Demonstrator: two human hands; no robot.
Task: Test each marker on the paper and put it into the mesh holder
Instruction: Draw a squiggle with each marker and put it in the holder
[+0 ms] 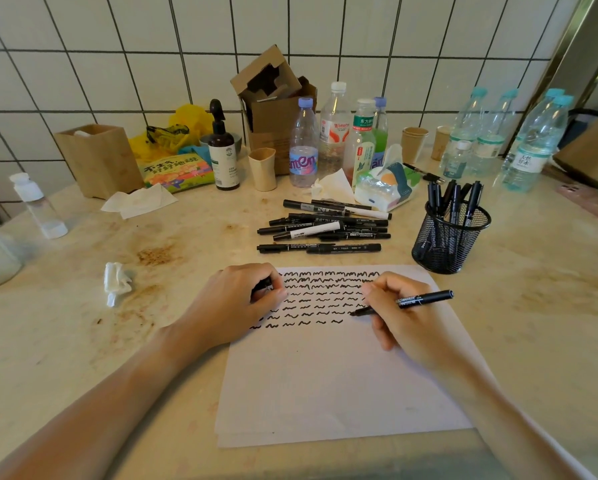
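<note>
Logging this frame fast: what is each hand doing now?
Left hand: closed on a small black cap.
Right hand: holding a black marker, tip on the paper.

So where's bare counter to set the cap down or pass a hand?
Free: counter between crumpled tissue and paper, in front of the marker pile; also right of the paper, below the mesh holder. Crowded: back by the bottles. Left hand holds something small and dark; right hand holds the marker.
</note>
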